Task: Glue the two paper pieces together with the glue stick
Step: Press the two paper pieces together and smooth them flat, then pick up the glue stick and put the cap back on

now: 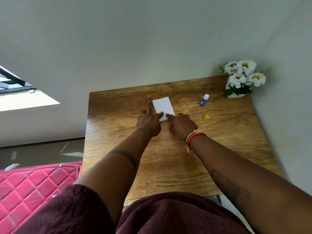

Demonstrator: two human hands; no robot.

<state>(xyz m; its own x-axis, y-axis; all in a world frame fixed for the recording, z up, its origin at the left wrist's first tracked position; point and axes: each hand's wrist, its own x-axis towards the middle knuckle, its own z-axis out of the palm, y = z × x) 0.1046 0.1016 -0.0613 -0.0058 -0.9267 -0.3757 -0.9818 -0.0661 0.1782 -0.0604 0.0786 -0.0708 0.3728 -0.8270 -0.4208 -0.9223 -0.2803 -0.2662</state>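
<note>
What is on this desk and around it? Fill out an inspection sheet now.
Surface: wooden table, set against a pale wall.
Job's things: white paper lies flat; blue glue stick lies uncapped, its yellow cap apart from it.
Clutter: white flowers in a pot at the far right corner.
Hands: left hand and right hand press the paper's near edge with their fingertips.
Cables: nothing seen.
Surroundings: pink quilted cushion, paper scraps on the floor.

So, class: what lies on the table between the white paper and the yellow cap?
In the head view, only bare wooden table separates the white paper from the yellow cap; the right hand sits just nearer.
</note>
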